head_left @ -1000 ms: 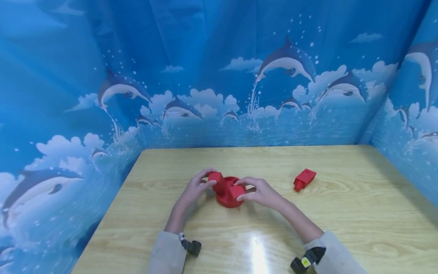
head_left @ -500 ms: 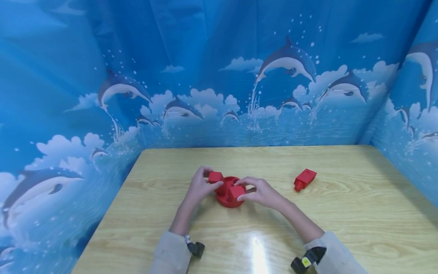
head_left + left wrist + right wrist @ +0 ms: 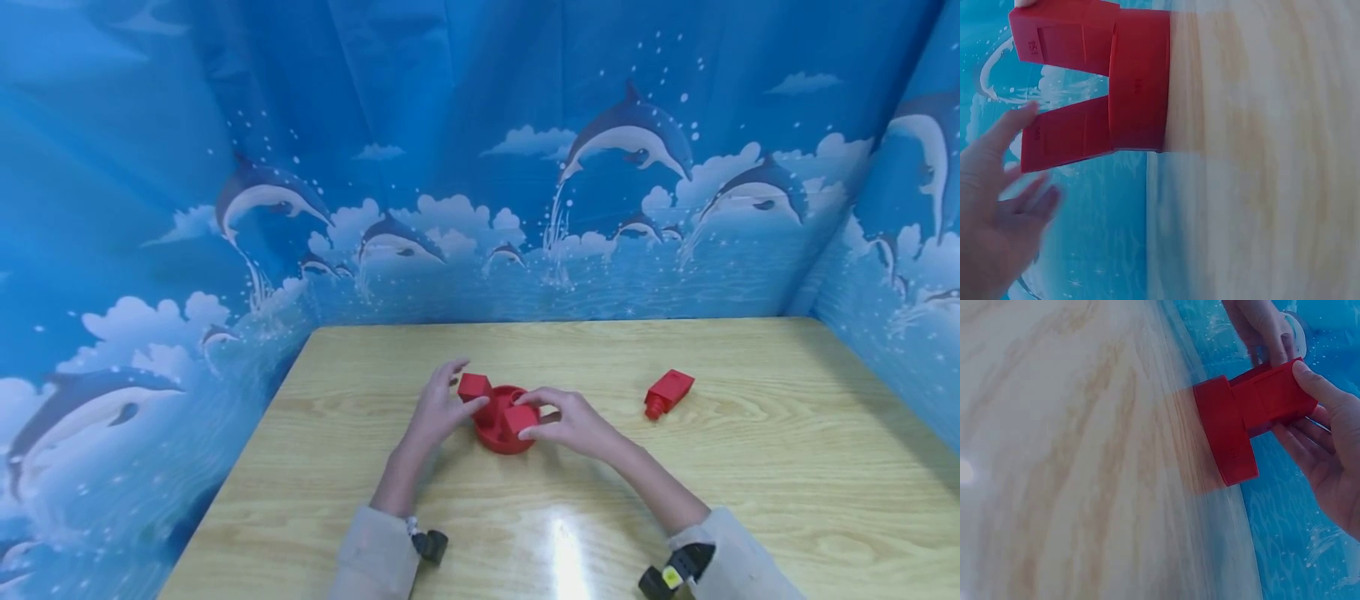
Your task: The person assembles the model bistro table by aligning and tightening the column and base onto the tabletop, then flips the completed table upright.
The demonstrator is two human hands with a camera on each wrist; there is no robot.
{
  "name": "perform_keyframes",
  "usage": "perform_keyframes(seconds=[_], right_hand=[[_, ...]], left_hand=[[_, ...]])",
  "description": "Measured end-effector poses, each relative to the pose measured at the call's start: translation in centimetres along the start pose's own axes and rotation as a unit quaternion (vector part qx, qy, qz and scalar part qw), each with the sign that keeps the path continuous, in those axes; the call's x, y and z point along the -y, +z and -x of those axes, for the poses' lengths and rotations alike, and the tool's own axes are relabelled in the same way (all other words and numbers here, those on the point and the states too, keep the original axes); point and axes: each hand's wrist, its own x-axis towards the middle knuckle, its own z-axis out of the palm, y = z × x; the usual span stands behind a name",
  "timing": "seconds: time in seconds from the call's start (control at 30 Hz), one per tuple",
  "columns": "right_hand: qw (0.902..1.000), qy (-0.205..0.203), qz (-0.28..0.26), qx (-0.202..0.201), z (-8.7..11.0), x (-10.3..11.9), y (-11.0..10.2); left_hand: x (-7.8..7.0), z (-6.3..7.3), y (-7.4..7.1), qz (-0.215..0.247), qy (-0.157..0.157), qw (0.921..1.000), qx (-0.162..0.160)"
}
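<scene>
A round red base (image 3: 504, 446) stands on the table with two square-sided red blocks set in it, leaning apart at the top. My right hand (image 3: 573, 423) pinches the upper end of the right block (image 3: 1279, 394) between thumb and fingers. At the left block (image 3: 1066, 132), my left hand (image 3: 435, 410) has its thumb touching the upper end, while its other fingers are spread and stand off the block. The left wrist view shows those fingers blurred. How the blocks' lower ends sit inside the base is hidden by its wall.
A third red block (image 3: 668, 392) with a round ribbed neck lies on its side at the right of the wooden table (image 3: 360, 367). A blue dolphin-print curtain (image 3: 480, 167) hangs behind the table and along its sides.
My left hand has loosened from the left block, its fingers lifting and spreading away. The left block now leans about the same as half a second ago. My right hand has stayed in place.
</scene>
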Motion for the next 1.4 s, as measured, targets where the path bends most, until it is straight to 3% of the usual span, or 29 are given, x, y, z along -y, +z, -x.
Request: perform_keyframes(seconds=[0.1,0.2,0.23,0.33,0.5,0.77,1.0,1.2,1.4], right_hand=[[0.9999,-0.002,-0.01,0.009,0.2,0.1,-0.1],[0.9997,-0.006,-0.015,0.021,0.8,0.7,-0.7],[0.9996,-0.006,-0.015,0.021,0.9,0.7,-1.1],[1.0,-0.002,-0.004,0.004,1.4,0.4,-2.5],[0.9973,0.018,0.023,-0.067,2.5,-0.7,-5.4],[0.9786,0.057,0.092,-0.175,4.0,-1.6,-9.7],[0.9536,0.093,0.144,-0.247,5.5,-2.6,-11.7],[0.9351,0.121,0.178,-0.282,6.5,-3.5,-12.6],[0.9153,0.171,0.211,-0.297,7.1,-4.4,-13.3]], left_hand=[[-0.6,0.3,-0.2,-0.022,0.127,0.9917,-0.011],[-1.8,1.1,-0.2,-0.031,0.173,0.9838,0.039],[-2.2,1.3,0.0,-0.036,0.169,0.9829,0.065],[-3.3,2.0,0.7,-0.063,0.105,0.983,0.137],[-3.9,2.3,1.5,-0.103,0.043,0.9794,0.168],[-3.3,2.2,1.3,-0.093,0.057,0.9801,0.166],[-2.4,2.1,0.2,-0.048,0.067,0.9765,0.199],[-1.6,1.9,-0.8,-0.029,0.074,0.9694,0.232],[-0.7,1.7,-2.1,0.013,0.042,0.9663,0.254]])
